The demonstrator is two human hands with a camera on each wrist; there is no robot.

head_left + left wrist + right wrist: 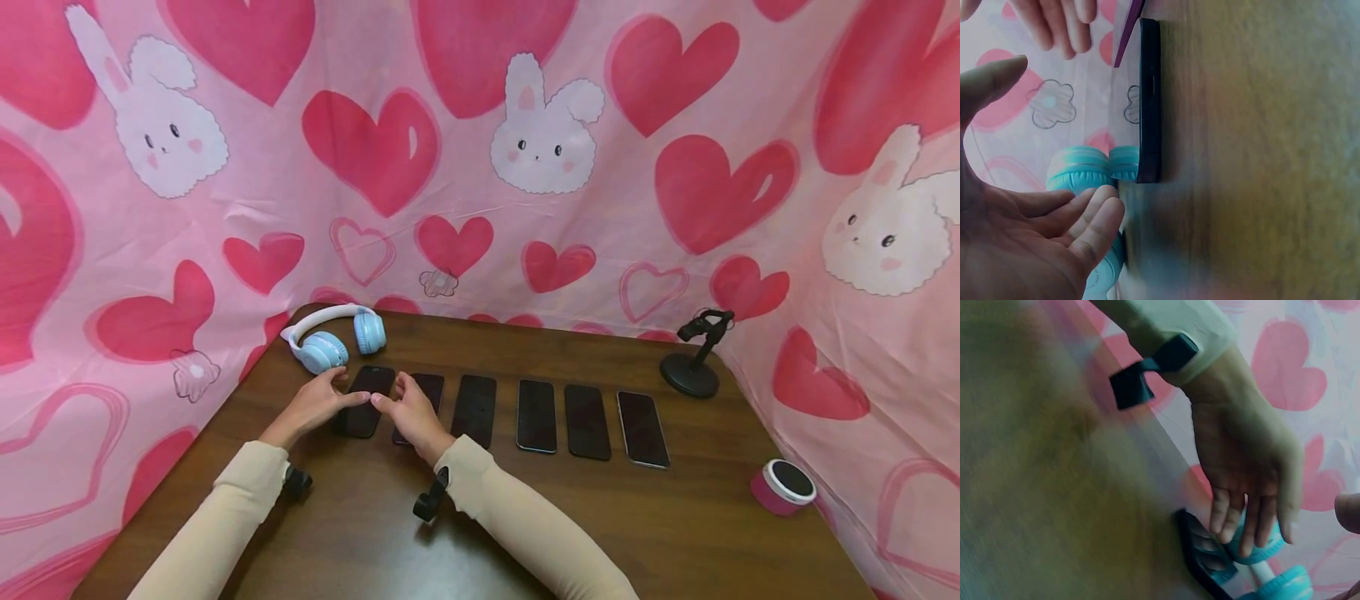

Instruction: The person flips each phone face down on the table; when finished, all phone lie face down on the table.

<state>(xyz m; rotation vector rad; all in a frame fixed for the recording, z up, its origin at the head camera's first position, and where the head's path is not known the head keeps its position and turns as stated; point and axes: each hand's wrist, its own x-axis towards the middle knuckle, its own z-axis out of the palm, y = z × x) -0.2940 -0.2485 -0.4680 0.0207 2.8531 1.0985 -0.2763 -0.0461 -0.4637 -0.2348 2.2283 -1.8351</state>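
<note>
Both my hands hover over the leftmost dark smartphone [365, 423], which lies flat on the table. On its left side is my left hand [317, 407], fingers loosely bent and nothing held. My right hand [415, 419] comes from the other side, also holding nothing, and partly covers a second smartphone [431, 385]. In the head view the thumb tips nearly meet above the phone. From the left wrist, the phone [1150, 103] appears edge-on, with a gap between it and my left fingers [1094, 228]. The right wrist view shows my left palm [1241, 447] above the phone [1200, 550].
More smartphones lie in a row to the right, among them a black one [474, 412] and a silver-edged one [643, 429]. Blue-and-white headphones [322, 352] sit behind the leftmost phone. A black stand [692, 375] and a pink-and-white round object [782, 487] stand at the right.
</note>
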